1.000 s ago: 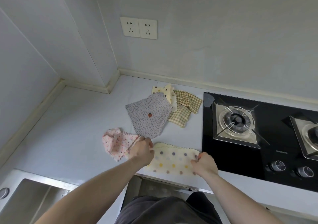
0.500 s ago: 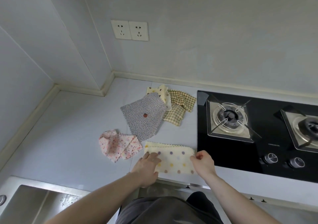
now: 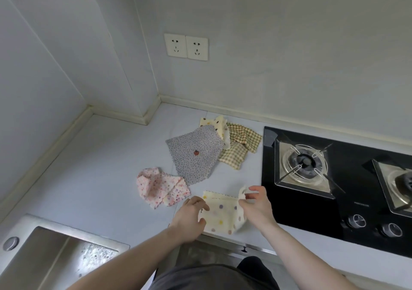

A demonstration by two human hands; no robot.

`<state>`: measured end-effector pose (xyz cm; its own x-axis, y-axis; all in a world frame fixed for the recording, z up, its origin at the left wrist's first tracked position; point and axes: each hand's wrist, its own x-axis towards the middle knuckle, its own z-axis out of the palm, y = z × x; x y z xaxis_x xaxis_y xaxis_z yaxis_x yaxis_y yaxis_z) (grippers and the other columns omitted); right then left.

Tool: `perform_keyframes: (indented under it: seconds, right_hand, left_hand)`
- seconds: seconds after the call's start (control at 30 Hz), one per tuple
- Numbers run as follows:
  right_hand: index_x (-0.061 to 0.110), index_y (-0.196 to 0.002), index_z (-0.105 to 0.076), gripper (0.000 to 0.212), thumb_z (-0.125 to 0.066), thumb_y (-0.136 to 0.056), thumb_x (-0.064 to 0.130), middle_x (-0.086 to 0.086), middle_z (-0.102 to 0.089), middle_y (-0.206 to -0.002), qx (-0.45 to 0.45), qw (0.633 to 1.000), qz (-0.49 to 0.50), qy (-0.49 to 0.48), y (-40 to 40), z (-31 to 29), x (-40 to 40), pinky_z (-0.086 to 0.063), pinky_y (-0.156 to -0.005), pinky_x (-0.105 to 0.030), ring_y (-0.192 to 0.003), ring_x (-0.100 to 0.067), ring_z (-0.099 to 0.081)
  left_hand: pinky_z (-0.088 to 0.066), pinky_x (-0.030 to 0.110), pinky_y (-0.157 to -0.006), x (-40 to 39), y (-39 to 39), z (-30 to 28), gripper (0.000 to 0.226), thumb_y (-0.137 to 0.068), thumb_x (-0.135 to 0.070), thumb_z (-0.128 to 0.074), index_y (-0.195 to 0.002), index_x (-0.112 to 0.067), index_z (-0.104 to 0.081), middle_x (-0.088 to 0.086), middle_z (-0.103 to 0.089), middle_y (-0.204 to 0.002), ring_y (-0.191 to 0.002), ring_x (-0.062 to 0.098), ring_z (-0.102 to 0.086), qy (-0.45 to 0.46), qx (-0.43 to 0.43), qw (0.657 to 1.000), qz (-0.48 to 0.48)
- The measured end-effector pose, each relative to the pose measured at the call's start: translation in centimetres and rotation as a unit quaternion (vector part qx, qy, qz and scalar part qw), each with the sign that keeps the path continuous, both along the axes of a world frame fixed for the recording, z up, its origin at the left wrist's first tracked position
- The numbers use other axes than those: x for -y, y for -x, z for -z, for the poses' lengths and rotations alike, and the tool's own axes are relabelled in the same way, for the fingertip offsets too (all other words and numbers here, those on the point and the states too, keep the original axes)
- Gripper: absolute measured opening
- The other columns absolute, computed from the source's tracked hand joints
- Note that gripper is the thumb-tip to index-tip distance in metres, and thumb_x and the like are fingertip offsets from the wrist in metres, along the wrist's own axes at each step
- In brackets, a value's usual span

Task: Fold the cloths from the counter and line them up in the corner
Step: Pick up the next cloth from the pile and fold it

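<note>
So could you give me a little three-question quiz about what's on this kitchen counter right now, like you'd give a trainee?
1. True or false: the grey cloth lies partly over the checked cloth.
2. Which cloth is the right hand lifting by its edge? A) the pink cloth B) the cream dotted cloth C) the grey cloth
3. Fill in: to the right of the cloths sits a black ____.

Key:
1. True.
2. B. The right hand's fingers pinch its right edge, while the left hand holds its left side.
3. Stove.
</note>
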<state>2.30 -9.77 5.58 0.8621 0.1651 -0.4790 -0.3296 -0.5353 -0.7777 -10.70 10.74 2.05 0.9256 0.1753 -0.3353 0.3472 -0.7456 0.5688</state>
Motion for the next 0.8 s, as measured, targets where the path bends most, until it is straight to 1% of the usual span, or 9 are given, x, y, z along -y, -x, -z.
perform_keyframes:
  seconds: [0.13, 0.27, 0.4, 0.47, 0.5, 0.57, 0.6, 0.7, 0.8]
  right_hand:
    - [0.032, -0.120, -0.044, 0.045, -0.071, -0.088, 0.016, 0.006, -0.065, -0.106, -0.009, 0.998, -0.058, -0.004, 0.9, 1.1, -3.7, -0.063, -0.081, -0.042, -0.091, -0.020, -0.070]
    - [0.031, -0.125, -0.043, 0.050, -0.071, -0.087, 0.014, 0.009, -0.063, -0.111, -0.047, 0.992, -0.116, -0.018, 1.9, 2.5, -6.1, -0.065, -0.075, -0.038, -0.098, -0.017, -0.068]
    - [0.038, -0.123, -0.046, 0.052, -0.077, -0.084, 0.021, 0.011, -0.061, -0.118, -0.060, 0.981, -0.186, 0.007, 2.0, 4.3, -6.1, -0.063, -0.085, -0.041, -0.103, -0.015, -0.068]
    - [0.038, -0.121, -0.050, 0.047, -0.072, -0.085, 0.017, 0.009, -0.063, -0.120, -0.039, 0.983, -0.177, 0.028, 1.7, 4.4, -5.4, -0.062, -0.084, -0.041, -0.101, -0.017, -0.068]
    - [0.036, -0.122, -0.051, 0.046, -0.069, -0.086, 0.014, 0.008, -0.063, -0.123, -0.023, 0.986, -0.162, 0.040, 1.4, 4.4, -4.8, -0.062, -0.083, -0.037, -0.101, -0.017, -0.068]
    - [0.029, -0.129, -0.052, 0.048, -0.067, -0.088, 0.010, 0.007, -0.059, -0.129, 0.006, 0.989, -0.124, 0.077, 0.7, 4.2, -3.7, -0.055, -0.082, -0.021, -0.107, -0.016, -0.063]
    - [0.026, -0.134, -0.050, 0.051, -0.068, -0.089, 0.012, 0.004, -0.057, -0.132, 0.014, 0.990, -0.108, 0.093, 0.5, 4.2, -3.1, -0.050, -0.086, -0.019, -0.112, -0.017, -0.061]
    - [0.022, -0.145, -0.043, 0.063, -0.072, -0.088, 0.023, 0.000, -0.053, -0.137, -0.013, 0.989, -0.089, 0.116, -0.2, 4.5, -2.1, -0.047, -0.100, -0.029, -0.119, -0.020, -0.059]
    - [0.020, -0.147, -0.039, 0.068, -0.072, -0.088, 0.031, 0.003, -0.062, -0.123, -0.083, 0.985, -0.099, 0.116, -0.6, 4.7, -2.0, -0.050, -0.097, -0.031, -0.112, -0.018, -0.062]
  left_hand:
    - [-0.047, 0.029, -0.101, -1.0, 0.7, -0.4, 0.039, -0.086, -0.015, -0.058, -0.121, -0.030, -0.066, -0.014, -0.053, -0.132, -0.125, 0.012, -0.052, 0.021, 0.000, 0.998, -0.052]
    - [-0.047, 0.027, -0.096, -1.5, 1.1, -0.7, 0.039, -0.086, -0.017, -0.059, -0.122, -0.032, -0.065, -0.012, -0.055, -0.131, -0.121, 0.012, -0.055, 0.024, -0.025, 0.997, -0.074]
    - [-0.049, 0.026, -0.093, -1.7, 0.7, -0.7, 0.039, -0.088, -0.021, -0.059, -0.124, -0.032, -0.065, -0.011, -0.054, -0.134, -0.118, 0.012, -0.057, 0.019, -0.045, 0.996, -0.075]
    - [-0.051, 0.029, -0.094, -1.8, 0.1, -0.7, 0.040, -0.088, -0.022, -0.059, -0.127, -0.031, -0.063, -0.010, -0.053, -0.136, -0.116, 0.013, -0.059, 0.019, -0.054, 0.996, -0.075]
    - [-0.052, 0.030, -0.094, -1.8, -0.3, -0.7, 0.041, -0.088, -0.023, -0.060, -0.128, -0.030, -0.062, -0.009, -0.052, -0.138, -0.115, 0.015, -0.060, 0.018, -0.059, 0.995, -0.073]
    - [-0.051, 0.033, -0.097, -1.6, -1.3, -0.7, 0.046, -0.088, -0.027, -0.061, -0.134, -0.028, -0.059, -0.006, -0.049, -0.142, -0.120, 0.017, -0.059, 0.013, -0.069, 0.995, -0.065]
    - [-0.051, 0.035, -0.099, -1.5, -2.0, -0.7, 0.050, -0.089, -0.029, -0.062, -0.138, -0.027, -0.055, -0.006, -0.046, -0.145, -0.124, 0.019, -0.057, 0.006, -0.074, 0.996, -0.058]
    - [-0.051, 0.040, -0.101, -1.0, -4.2, -0.8, 0.065, -0.092, -0.035, -0.064, -0.151, -0.024, -0.040, -0.004, -0.035, -0.155, -0.133, 0.025, -0.051, -0.027, -0.101, 0.994, -0.024]
    - [-0.051, 0.044, -0.102, -0.4, -6.2, -0.7, 0.077, -0.096, -0.036, -0.063, -0.160, -0.022, -0.023, -0.001, -0.027, -0.161, -0.136, 0.029, -0.050, -0.045, -0.141, 0.989, 0.013]
